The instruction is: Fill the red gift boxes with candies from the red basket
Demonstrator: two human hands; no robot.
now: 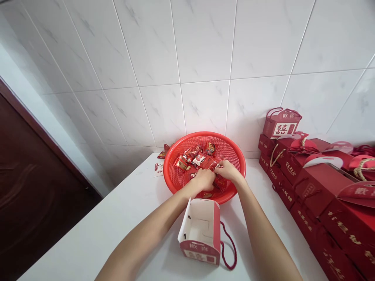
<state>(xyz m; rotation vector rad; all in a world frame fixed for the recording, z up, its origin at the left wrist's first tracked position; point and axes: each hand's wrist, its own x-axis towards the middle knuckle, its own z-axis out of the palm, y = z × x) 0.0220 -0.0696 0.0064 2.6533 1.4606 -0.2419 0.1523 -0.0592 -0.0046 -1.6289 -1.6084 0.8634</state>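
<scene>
A red plastic basket (168, 166) with perforated sides holds several wrapped candies (199, 158) in red and gold wrappers. Both of my hands reach into it. My left hand (206, 179) is low in the basket with its fingers curled down among the candies; what its fingertips grip is hidden. My right hand (227, 170) is at the basket's right side, its thumb and fingers pinched at a small wrapped candy. Between my forearms stands an open gift box (200, 249), red outside and white inside, with nothing visible in it. A dark red cord handle (230, 246) hangs from its right side.
On the right, red gift boxes (310, 191) with gold lettering are stacked, some with rope handles. A smaller closed box (283, 124) sits on top at the back. Red wrapped items (164, 152) lie behind the basket's left side. A tiled wall (205, 101) borders the white table (117, 218).
</scene>
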